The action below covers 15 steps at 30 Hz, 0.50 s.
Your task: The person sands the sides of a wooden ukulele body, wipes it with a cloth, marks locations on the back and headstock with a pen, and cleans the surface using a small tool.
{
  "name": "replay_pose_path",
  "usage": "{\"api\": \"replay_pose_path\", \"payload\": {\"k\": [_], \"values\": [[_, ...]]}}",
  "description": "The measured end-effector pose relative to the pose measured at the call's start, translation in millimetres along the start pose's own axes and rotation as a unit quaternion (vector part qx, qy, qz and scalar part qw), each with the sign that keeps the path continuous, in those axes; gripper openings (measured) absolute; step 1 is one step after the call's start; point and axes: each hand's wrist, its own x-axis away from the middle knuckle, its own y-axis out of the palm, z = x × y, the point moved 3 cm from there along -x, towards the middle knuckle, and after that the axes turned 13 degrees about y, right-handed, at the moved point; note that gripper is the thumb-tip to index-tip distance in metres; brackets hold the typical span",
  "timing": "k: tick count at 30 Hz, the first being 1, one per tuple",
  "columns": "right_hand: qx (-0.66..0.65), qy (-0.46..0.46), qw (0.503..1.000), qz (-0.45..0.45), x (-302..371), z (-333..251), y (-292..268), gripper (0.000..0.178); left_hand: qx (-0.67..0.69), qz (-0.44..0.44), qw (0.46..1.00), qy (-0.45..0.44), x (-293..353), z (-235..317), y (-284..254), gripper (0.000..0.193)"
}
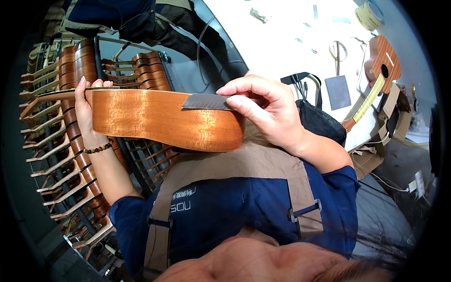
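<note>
A small brown wooden ukulele (150, 117) is held sideways in front of my chest, its curved, glossy side facing up. On the left, my left hand (86, 108) is closed round it where the neck meets the body, with fingertips showing over the edge. The neck (49, 97) points away to the left. Between thumb and forefinger, my right hand (268, 105) pinches a dark grey flat strip (206, 102) with a slanted end. This strip lies along the upper edge of the ukulele's side. My other right fingers are partly hidden behind the thumb.
At left stands a rack (70, 141) with several wooden ukuleles in rows. A white table (277, 42) at right bears a dark grey square (338, 92), a tape roll (369, 15), a black mesh pouch (322, 123) and another ukulele (383, 61). Across from me is a person in dark clothes (141, 23).
</note>
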Motion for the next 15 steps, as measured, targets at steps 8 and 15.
{"api": "replay_pose_path", "payload": {"k": [8,15], "values": [[0.023,0.0,1.0,0.015,4.6,-3.0,1.0,0.009,0.024,-0.04,0.999,0.013,5.1,-0.7,1.6,0.019],[0.049,-0.046,0.997,0.048,5.2,-0.4,1.6,0.008,0.012,-0.033,0.999,0.019,9.0,0.6,6.5,0.018]]}}
